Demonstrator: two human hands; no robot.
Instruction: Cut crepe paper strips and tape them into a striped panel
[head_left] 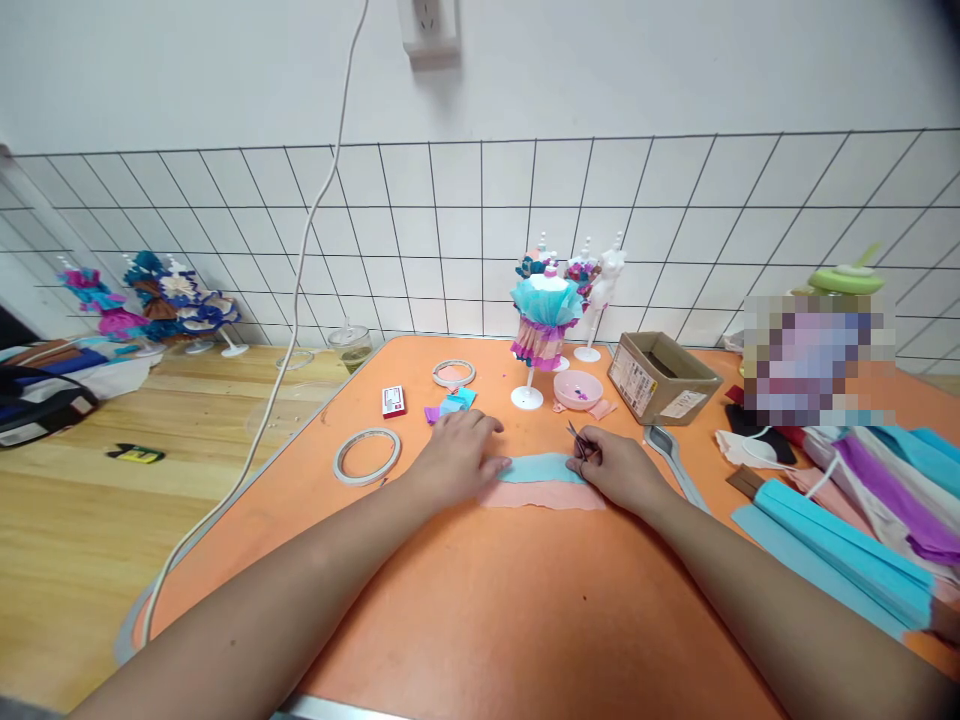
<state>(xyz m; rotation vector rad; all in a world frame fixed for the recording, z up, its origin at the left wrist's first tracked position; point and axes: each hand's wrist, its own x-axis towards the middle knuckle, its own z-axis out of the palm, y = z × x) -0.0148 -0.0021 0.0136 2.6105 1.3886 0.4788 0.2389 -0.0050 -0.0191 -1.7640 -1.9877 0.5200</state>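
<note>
My left hand [459, 458] rests with fingers spread at the left end of a light blue crepe paper strip [541, 468]. That strip overlaps the upper part of a pink paper strip [551, 495] on the table. My right hand [616, 466] is closed around what looks like a small pair of scissors [576, 436], their thin metal points sticking up to the left. Its fingertips are at the right end of the blue strip. Beyond the hands stands a small mannequin in a blue and pink paper dress [546, 310].
Tape rolls [367, 457] and a small red-and-white box [393, 401] lie left. A pink bowl [578, 390], cardboard box [660, 380] and grey tool [675, 465] are right. Folded coloured paper [847, 550] covers the right side. A white cable [296, 290] hangs across the left.
</note>
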